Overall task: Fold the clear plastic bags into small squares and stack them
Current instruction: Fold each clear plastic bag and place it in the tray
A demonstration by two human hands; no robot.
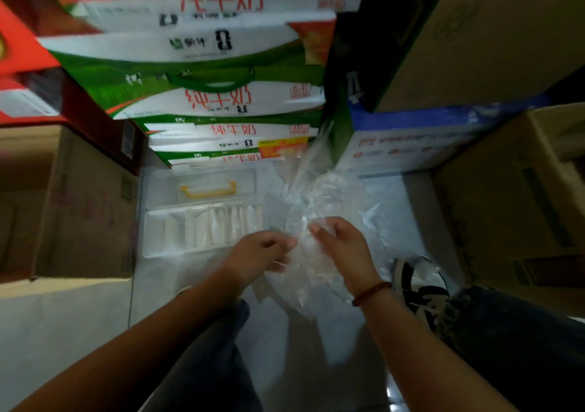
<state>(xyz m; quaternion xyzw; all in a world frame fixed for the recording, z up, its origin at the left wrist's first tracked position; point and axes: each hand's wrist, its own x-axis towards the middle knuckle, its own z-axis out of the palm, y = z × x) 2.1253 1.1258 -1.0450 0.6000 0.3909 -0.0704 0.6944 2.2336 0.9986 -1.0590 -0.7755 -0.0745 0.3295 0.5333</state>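
Note:
A crumpled clear plastic bag [304,253] hangs between my two hands above the pale floor. My left hand [259,251] pinches its left edge with curled fingers. My right hand [340,242] grips its upper right part. A loose heap of more clear bags [332,190] lies just beyond, and one sheet rises against the cartons. To the left a clear plastic box [152,240] holds a row of folded white-looking bags [218,228] standing on edge. The picture is blurred by motion.
Stacked green and white milk cartons [221,101] stand right behind the box. Its clear lid with a yellow handle [207,190] lies by them. Brown cardboard boxes [85,202] wall in the left, and further cardboard boxes [512,209] close off the right. A black and white shoe [421,281] and knees in jeans are below.

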